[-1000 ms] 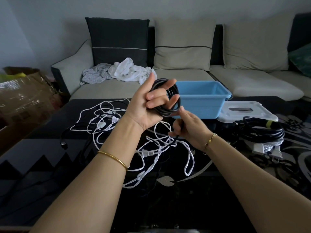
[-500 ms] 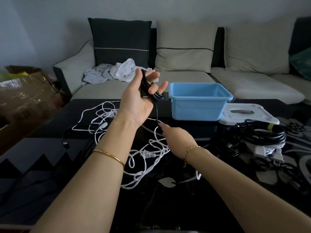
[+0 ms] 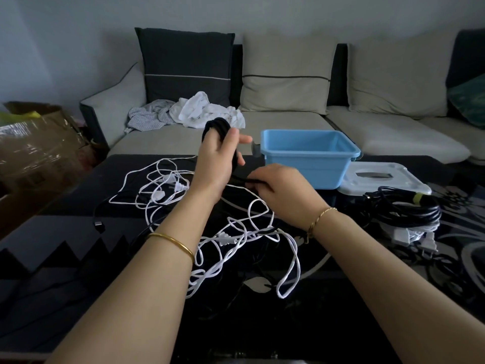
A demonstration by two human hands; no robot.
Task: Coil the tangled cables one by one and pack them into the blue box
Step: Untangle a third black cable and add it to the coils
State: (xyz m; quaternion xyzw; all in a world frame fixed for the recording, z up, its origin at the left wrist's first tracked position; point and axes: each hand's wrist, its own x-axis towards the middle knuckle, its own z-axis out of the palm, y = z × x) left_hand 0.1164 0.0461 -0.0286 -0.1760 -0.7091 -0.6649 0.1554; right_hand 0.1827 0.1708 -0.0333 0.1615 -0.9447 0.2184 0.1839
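My left hand (image 3: 219, 160) is raised above the table with its back toward me, gripping a small coil of black cable (image 3: 215, 126) that wraps over the fingers. A black strand runs from the coil down to my right hand (image 3: 282, 191), which pinches it just below and right of the left hand. White cables (image 3: 237, 233) lie tangled on the black table (image 3: 65, 248) under both hands. The blue box (image 3: 311, 153) stands open behind my right hand, with nothing visible inside.
A white lid (image 3: 380, 177) lies right of the box. A coiled black cable with a yellow band (image 3: 409, 208) and white plugs sit at the right. A sofa with cushions and crumpled clothes (image 3: 189, 111) stands behind. A cardboard box (image 3: 31, 143) is at the left.
My left hand has turned from palm toward me to back toward me, carrying the black coil around. My right hand rose from the table and moved right along the black strand.
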